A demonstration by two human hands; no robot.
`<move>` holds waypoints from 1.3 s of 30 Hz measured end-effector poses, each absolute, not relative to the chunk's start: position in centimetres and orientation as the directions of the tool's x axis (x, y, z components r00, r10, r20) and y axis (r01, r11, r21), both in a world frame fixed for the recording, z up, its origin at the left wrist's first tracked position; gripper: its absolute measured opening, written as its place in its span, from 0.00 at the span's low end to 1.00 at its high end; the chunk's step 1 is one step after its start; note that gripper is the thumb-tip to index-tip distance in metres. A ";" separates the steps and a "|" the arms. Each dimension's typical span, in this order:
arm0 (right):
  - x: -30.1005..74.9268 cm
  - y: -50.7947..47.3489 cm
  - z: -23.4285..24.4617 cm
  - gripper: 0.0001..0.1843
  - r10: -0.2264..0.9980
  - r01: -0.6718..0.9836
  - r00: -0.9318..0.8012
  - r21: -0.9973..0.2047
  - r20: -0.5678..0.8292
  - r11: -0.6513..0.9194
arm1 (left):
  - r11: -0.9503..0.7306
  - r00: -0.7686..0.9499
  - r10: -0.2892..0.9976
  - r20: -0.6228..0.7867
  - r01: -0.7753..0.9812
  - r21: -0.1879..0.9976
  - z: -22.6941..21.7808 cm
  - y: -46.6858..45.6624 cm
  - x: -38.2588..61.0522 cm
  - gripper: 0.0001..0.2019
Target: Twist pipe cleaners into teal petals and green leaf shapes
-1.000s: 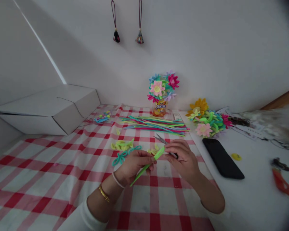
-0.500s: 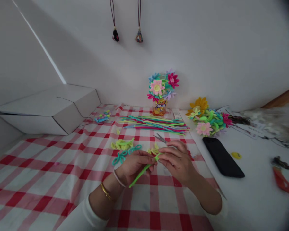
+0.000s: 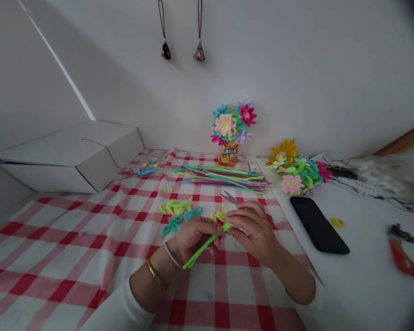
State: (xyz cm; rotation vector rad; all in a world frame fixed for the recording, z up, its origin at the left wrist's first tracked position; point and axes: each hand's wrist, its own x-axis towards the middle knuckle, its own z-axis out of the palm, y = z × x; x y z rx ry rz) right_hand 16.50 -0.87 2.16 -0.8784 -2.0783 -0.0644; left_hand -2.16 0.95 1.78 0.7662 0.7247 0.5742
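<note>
Bright green pipe cleaners [image 3: 202, 251] are pinched between the thumb and fingers of my left hand [image 3: 195, 236], their free ends hanging down toward me. The fingertips of my right hand [image 3: 253, 230] close on the upper end, which shows as a short green piece between the two hands. Behind my left hand lie teal looped pipe cleaners [image 3: 172, 226] and a small heap of yellow-green curled pieces [image 3: 175, 207]. Several more yellow pieces [image 3: 220, 214] rest just past my fingertips. Scissors [image 3: 230, 197] lie partly hidden behind my right hand.
A bundle of coloured pipe cleaners [image 3: 224, 178] lies across the checked cloth. Behind it stands a container of pipe-cleaner flowers [image 3: 228, 154]. More flowers [image 3: 293, 170], a black phone [image 3: 318, 225] and an orange-handled tool [image 3: 405, 259] are on the right. A white box [image 3: 72, 156] sits left.
The lower ends of the green pipe cleaners have spread slightly apart, and more of the green piece shows between my hands. Both hands stay nearly in place.
</note>
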 end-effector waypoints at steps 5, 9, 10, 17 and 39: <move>16.8 -0.7 1.9 0.13 0.592 0.626 -0.324 -0.301 0.738 0.719 | 0.585 0.617 0.700 -0.360 -0.206 0.785 1.8 0.9 -2.2 0.06; 16.9 -0.6 1.9 0.15 0.591 0.620 -0.330 -0.303 0.736 0.724 | 0.582 0.610 0.704 -0.364 -0.202 0.788 1.9 1.0 -2.2 0.06; 17.0 -0.6 1.9 0.15 0.596 0.624 -0.327 -0.306 0.733 0.719 | 0.579 0.605 0.708 -0.364 -0.202 0.790 1.9 1.0 -2.2 0.06; 16.8 -0.6 1.4 0.17 0.772 0.575 -0.173 -0.573 0.612 0.584 | 0.534 0.571 0.771 -0.281 -0.340 0.774 1.4 0.9 -1.9 0.06; 13.6 -2.4 0.8 0.07 0.857 0.731 -0.390 -0.452 0.336 0.510 | 0.291 0.127 0.956 -0.263 -0.518 0.805 0.9 1.3 -1.3 0.10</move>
